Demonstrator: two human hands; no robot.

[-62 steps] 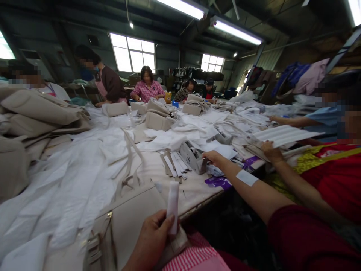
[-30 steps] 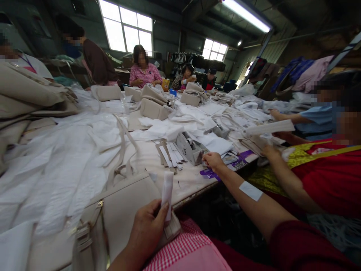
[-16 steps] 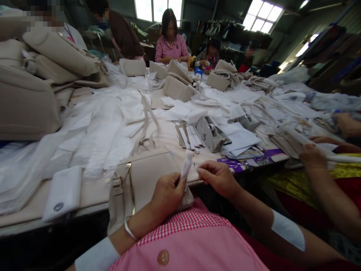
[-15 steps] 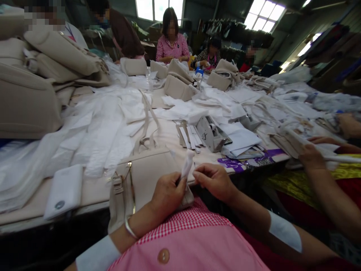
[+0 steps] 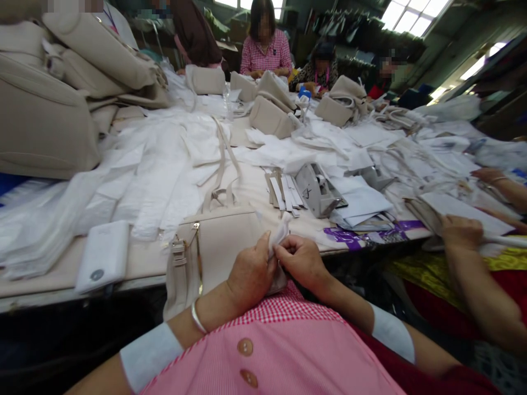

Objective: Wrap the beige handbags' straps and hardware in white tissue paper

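Observation:
A beige handbag point(image 5: 224, 233) with a gold zipper lies at the table's front edge, against my pink apron. My left hand point(image 5: 252, 270) is closed around a strip wrapped in thin white material point(image 5: 282, 226), whose top end sticks up above the fingers. The strip's lower part is hidden by my hands. My right hand point(image 5: 303, 262) pinches at the side of the white wrapping, its fingertips against my left hand. Beyond the bag, its beige strap point(image 5: 221, 156) stretches away over the table.
A grey metal dispenser point(image 5: 315, 189) stands beside cut strips point(image 5: 288, 192) and white sheets point(image 5: 358, 200). A white device point(image 5: 102, 255) and plastic bags point(image 5: 152, 181) are at left, below piled beige bags point(image 5: 45, 120). A co-worker's hand point(image 5: 463, 233) works at right; other people sit opposite.
My right hand has moved left and now touches the white wrapping, where a gap was before. The view has tilted down a little. The co-worker at right now has a white sheet at hand.

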